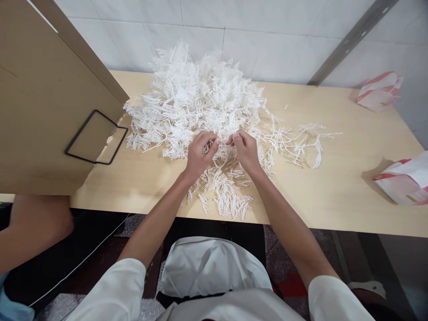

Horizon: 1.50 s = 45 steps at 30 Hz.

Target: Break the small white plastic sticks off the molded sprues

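Observation:
A large heap of white, branched, plastic-looking sprigs (200, 93) lies on the wooden-topped table in front of me. My left hand (201, 154) is at its near edge, thumb and fingertips pinched together by a thin white sprig. Just to the right, my right hand (246, 150) is closed in a pinch too, its fingertips close to the left ones. The fine white piece between them blends into the heap, so its ends are hard to see. Below my hands lies a smaller pile of short white bits (230, 194).
Bare stripped stems (301, 140) spread out right of the heap. A cardboard panel (50, 102) and a black wire frame (96, 138) stand at left, beside another person's arm (40, 223). Two red-and-white paper packets (381, 91) sit at right; a tiled wall (274, 53) closes the back.

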### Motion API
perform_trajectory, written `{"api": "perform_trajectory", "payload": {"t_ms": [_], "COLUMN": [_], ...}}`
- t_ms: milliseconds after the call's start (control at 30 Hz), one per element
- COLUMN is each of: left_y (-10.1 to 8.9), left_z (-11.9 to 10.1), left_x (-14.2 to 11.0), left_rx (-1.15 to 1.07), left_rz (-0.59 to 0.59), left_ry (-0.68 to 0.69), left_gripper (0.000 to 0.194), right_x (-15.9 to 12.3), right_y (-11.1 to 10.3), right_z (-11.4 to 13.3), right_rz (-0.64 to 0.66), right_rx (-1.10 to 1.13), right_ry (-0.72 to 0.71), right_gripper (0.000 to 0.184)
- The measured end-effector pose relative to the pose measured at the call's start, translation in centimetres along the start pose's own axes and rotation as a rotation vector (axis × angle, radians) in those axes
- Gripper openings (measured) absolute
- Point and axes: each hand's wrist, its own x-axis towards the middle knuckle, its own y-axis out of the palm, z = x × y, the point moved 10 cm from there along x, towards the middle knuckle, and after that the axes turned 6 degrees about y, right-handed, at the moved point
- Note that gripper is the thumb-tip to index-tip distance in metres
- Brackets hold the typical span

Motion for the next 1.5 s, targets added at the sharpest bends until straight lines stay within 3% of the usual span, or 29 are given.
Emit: {"api": "perform_trajectory", "payload": {"t_ms": [167, 300, 367, 467, 667, 867, 1100, 1200, 1300, 1500], "left_y": [0.0, 0.7, 0.8, 1.1, 2.1, 3.4, 1.0, 1.3, 2.0, 2.2], "left_z": [1.5, 1.9, 2.1, 3.0, 5.1, 5.7, 6.0, 5.8, 5.2, 4.9], "left_x": [0.2, 0.2, 0.1, -0.3, -1.0, -1.8, -1.3, -1.3, -1.2, -1.2], "left_rx": [-0.127, -0.166, -0.205, -0.294, -0.373, -0.536, -0.582, -0.603, -0.634, -0.671], "left_rz": [-0.009, 0.032, 0.031, 0.027, 0.067, 0.129, -0.119, -0.091, -0.032, -0.016], "left_ry": [-0.128, -0.129, -0.151, -0.251, -0.456, -0.605, -0.518, -0.505, -0.499, -0.487], "left_gripper": [0.027, 0.028, 0.027, 0.031, 0.046, 0.047, 0.041, 0.042, 0.043, 0.045], "right_x": [0.2, -0.1, -0.4, -0.6, -0.3, -0.7, -1.3, -1.8, -2.3, -2.3], "right_y": [-1.3, 0.6, 0.9, 0.1, -2.6, -2.8, -0.9, -1.1, -0.5, 0.6], "right_z": [-0.4, 1.1, 2.1, 2.9, 1.6, 1.5, 3.3, 4.4, 5.2, 5.0], "right_rz": [-0.122, 0.092, 0.124, 0.029, -0.198, -0.214, -0.093, -0.137, -0.093, -0.026], "right_rx": [0.003, 0.052, -0.008, -0.065, 0.132, 0.152, -0.161, -0.200, -0.241, -0.345], "right_ry": [0.015, -0.091, -0.170, -0.243, -0.139, -0.149, -0.340, -0.422, -0.484, -0.493], "right_gripper": [0.025, 0.035, 0.034, 0.030, 0.029, 0.026, 0.020, 0.006, 0.021, 0.017]}}
